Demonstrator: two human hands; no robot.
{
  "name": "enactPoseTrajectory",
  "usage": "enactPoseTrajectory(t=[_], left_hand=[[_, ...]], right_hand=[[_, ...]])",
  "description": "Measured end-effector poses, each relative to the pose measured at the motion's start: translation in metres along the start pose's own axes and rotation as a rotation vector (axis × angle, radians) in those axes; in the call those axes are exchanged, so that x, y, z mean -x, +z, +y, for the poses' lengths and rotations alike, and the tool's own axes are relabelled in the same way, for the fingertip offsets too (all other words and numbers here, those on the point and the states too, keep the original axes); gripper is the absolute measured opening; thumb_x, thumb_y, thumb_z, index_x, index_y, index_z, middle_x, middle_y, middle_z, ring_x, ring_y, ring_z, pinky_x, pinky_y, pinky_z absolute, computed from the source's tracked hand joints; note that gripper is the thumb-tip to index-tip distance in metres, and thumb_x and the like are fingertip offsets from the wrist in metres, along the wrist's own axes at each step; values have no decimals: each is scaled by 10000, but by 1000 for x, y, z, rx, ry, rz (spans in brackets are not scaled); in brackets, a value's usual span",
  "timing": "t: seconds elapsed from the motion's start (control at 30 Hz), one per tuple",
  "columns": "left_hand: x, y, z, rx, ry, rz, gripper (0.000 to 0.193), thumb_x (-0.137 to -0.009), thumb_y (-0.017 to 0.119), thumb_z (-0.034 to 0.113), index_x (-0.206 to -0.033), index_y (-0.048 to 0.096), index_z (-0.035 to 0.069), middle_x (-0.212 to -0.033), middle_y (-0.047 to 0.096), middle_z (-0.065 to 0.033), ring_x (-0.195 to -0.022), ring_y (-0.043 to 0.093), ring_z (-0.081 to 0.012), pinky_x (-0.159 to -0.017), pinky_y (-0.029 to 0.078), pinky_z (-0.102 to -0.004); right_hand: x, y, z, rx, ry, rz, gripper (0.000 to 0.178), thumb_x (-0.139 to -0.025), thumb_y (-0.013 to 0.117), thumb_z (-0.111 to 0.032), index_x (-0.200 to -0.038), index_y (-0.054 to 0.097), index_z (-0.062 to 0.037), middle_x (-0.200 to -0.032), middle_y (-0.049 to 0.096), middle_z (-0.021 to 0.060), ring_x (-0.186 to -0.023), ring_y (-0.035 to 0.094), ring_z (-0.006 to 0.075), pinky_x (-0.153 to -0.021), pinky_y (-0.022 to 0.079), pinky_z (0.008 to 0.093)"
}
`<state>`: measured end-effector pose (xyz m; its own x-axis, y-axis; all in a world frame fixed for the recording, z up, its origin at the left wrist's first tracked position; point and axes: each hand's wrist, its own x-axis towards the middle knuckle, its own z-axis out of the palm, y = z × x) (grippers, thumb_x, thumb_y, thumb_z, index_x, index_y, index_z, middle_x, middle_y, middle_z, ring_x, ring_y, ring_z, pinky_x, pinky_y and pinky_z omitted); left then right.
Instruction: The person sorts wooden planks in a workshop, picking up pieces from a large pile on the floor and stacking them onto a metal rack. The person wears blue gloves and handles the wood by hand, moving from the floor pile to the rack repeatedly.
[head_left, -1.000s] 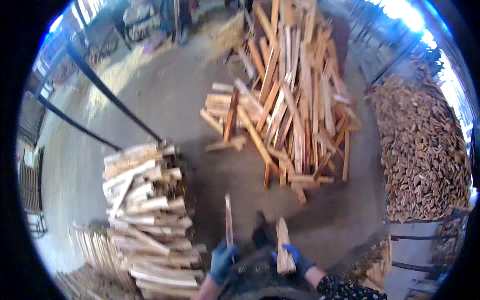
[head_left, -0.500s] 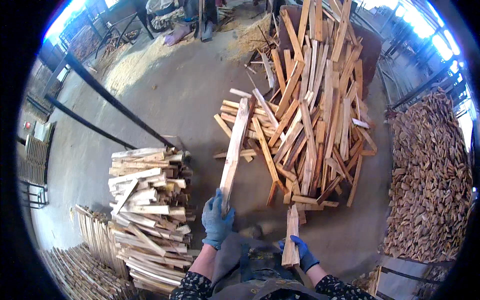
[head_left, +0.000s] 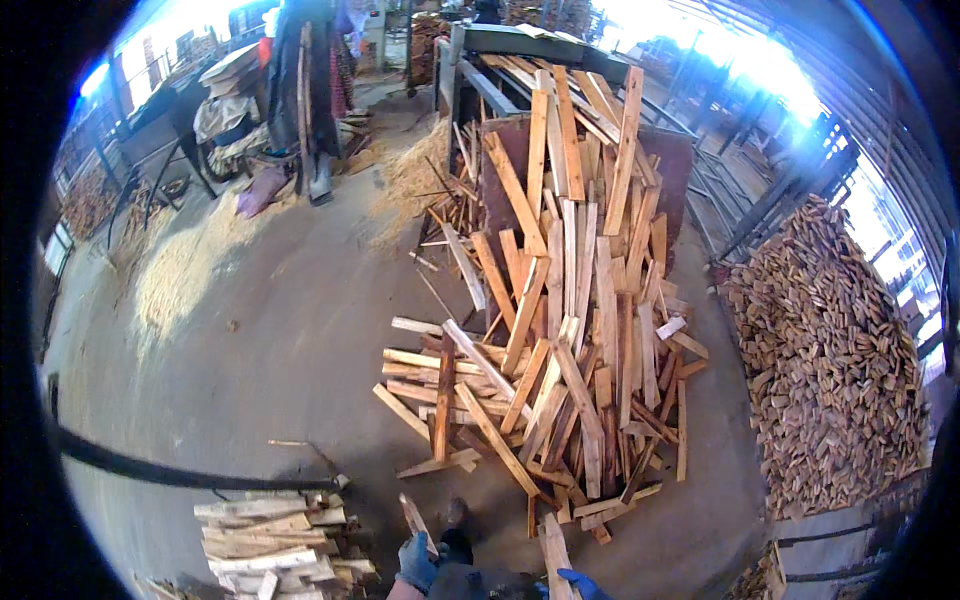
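Low in the head view, my left hand (head_left: 417,563), in a blue-grey glove, is closed round a wooden plank (head_left: 414,516), whose narrow end points up and away from me. My right hand (head_left: 582,584), in a darker blue glove, grips another plank (head_left: 553,552) close to my body. The lower part of that plank is cut off by the frame's edge. Ahead of both hands lies a big loose heap of planks (head_left: 590,420), its pieces crossing at many angles. To the left of my left hand is a stack of pale planks (head_left: 265,545).
A dark metal bar (head_left: 170,475) runs across the floor at left. Sawdust (head_left: 190,265) covers part of the far floor. A large mound of short wood pieces (head_left: 835,370) fills the right side. A metal frame (head_left: 490,90) stands behind the plank heap.
The view has tilted up, so hands and stack sit lower in the picture and more of the far end shows. The left hand's plank looks much shorter, its far end nearer me.
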<state>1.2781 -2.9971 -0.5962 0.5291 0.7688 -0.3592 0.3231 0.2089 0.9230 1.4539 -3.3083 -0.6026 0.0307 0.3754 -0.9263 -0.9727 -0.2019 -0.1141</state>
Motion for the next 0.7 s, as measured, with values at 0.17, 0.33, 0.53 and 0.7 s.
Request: enactPoseTrajectory(t=[0.17,0.33,0.53,0.7], left_hand=[[-163,8,72,432,-138,80,132,-937,523,227,-881,500,110,-590,452,22,-509,426,-65,-448,328,-239],[-297,58,224,137,458,-155,509,-936,521,168,-1375,360,-34,-1333,489,-127,-1214,455,-184,-1028,341,-283],[-232,87,159,91,115,-386,399,-919,569,144,-1274,501,-25,-1185,591,-74,-1050,549,-133,-922,430,-263],[-109,70,-2,-66,-178,-669,376,-928,559,200,-1266,511,44,-1108,616,-49,-963,581,-149,-816,484,-287]], right_hand=[[26,76,-1,121,-128,3,407,-922,505,-268,-1229,522,-2,-1194,573,131,-1091,536,247,-964,423,363],[65,113,15,377,-406,42,382,-956,456,-245,-1253,536,-19,-1252,555,91,-1151,497,209,-1004,385,331],[20,89,15,-155,59,-69,478,-874,586,-313,-1213,499,12,-1060,629,172,-941,628,269,-856,507,379],[10,86,2,52,-26,-17,458,-857,616,-348,-1146,544,1,-958,646,135,-826,640,241,-733,539,361]])
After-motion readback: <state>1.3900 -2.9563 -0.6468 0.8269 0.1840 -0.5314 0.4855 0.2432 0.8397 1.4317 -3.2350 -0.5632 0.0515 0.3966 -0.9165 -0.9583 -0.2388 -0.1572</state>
